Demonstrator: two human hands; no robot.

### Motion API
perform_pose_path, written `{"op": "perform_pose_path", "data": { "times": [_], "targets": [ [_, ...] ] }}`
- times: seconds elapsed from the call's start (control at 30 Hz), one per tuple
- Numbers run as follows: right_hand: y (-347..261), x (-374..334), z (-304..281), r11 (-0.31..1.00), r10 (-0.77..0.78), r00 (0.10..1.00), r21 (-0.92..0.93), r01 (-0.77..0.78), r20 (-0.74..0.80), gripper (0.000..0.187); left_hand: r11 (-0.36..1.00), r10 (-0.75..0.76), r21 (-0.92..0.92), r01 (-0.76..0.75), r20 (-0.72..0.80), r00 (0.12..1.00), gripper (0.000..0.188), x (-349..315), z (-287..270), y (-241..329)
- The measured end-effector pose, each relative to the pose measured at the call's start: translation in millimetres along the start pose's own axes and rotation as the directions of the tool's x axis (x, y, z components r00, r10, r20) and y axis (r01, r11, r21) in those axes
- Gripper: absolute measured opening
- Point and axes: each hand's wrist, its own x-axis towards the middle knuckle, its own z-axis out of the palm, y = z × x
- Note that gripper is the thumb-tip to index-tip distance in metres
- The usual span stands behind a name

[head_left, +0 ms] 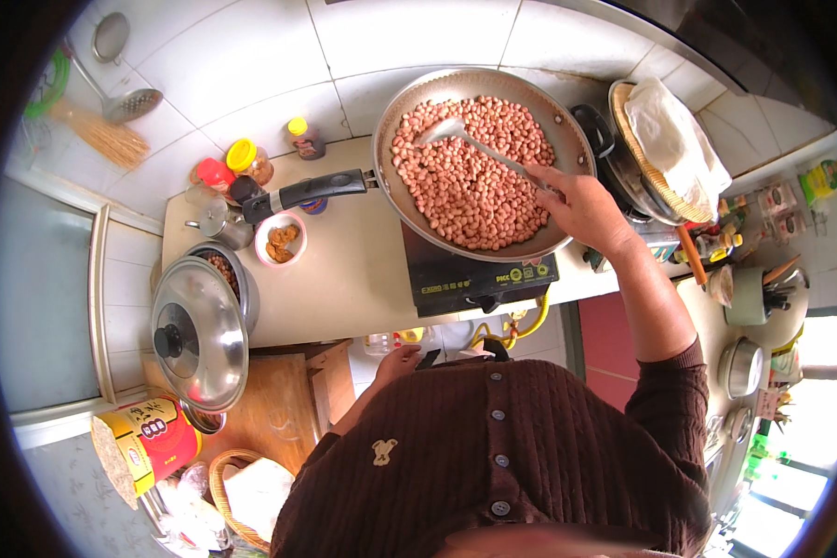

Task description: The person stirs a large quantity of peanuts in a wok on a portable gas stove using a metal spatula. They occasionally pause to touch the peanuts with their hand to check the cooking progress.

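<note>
A wide frying pan with a black handle sits on a black induction cooker. Shelled pink peanuts cover most of its bottom. My right hand reaches over the pan's right rim, fingers wrapped round the handle of a metal spatula. The spatula's head rests among the peanuts at the upper left. Low in front of my body, below the counter edge, is my left hand. It is beside a small dark thing, and its fingers show too little to read their grip.
Left on the counter stand a pink-rimmed bowl with brown lumps, several jars, and a pot with a tilted metal lid. A black pot topped by a woven tray stands right of the pan. A yellow hose hangs below.
</note>
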Motion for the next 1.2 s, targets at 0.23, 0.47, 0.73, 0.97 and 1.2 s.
{"op": "perform_pose_path", "data": {
  "times": [0.23, 0.47, 0.73, 0.97, 1.2],
  "targets": [
    [21, -15, -5, 0.975, 0.092, 0.989, -0.192, -0.113, -0.114, 0.041, 0.999, 0.007, -0.032, -0.007, 0.022, 1.0, 0.037, 4, -1, 2],
    [11, -103, -37, 0.933, 0.255, 0.967, -0.257, -0.251, -0.017, 0.041, 0.998, 0.037, 0.054, -0.042, 0.078, 0.996, 0.035, 17, -2, 2],
    [-11, -139, -69, 0.959, 0.208, 0.971, -0.222, -0.178, 0.12, 0.04, 0.99, 0.127, 0.042, -0.133, 0.123, 0.984, 0.035, 30, -1, -9],
    [5, -66, -25, 0.995, 0.044, 0.999, -0.093, -0.044, -0.001, 0.04, 0.993, 0.1, 0.047, -0.104, 0.084, 0.991, 0.035, 25, 1, -15],
    [25, -26, -10, 0.964, 0.127, 0.986, -0.219, -0.148, -0.106, 0.04, 0.999, 0.046, 0.009, -0.047, 0.056, 0.997, 0.035, 13, -3, -3]
  ]
}}
